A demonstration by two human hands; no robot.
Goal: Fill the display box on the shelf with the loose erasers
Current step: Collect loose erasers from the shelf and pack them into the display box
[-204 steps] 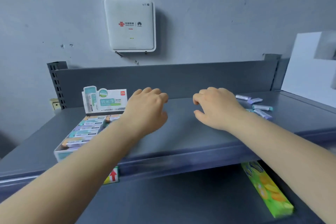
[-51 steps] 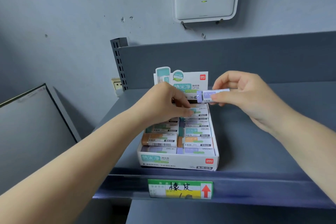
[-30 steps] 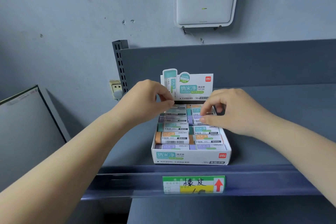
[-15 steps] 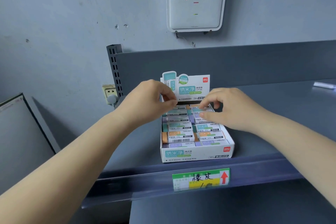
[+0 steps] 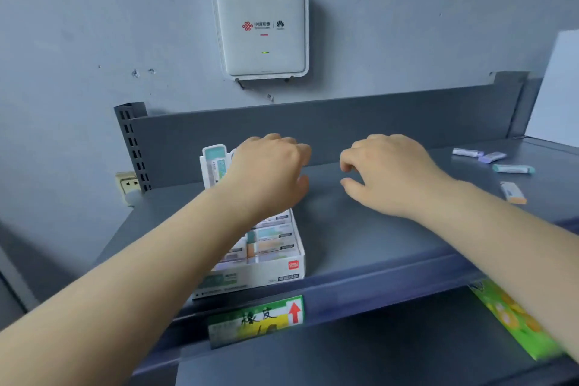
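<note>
You face a grey-blue wall [image 5: 94, 9] with a white router [image 5: 261, 28] mounted above the grey shelf's back edge [image 5: 329, 122].

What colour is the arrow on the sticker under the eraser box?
Red: the arrow points up, on the shelf-edge label, seen in the head view.

The left hand [image 5: 269, 175] and its forearm cover the back and left part of the display box [image 5: 275, 273], so the erasers beneath the fingers and most of the header card cannot be seen. Print on the visible eraser sleeves is too blurred to read. Beyond the right hand's [image 5: 388, 172] fingertips, the loose erasers [image 5: 501, 166] show colour only. The green packet [image 5: 513, 320] below is smeared and half hidden by the right forearm
</note>
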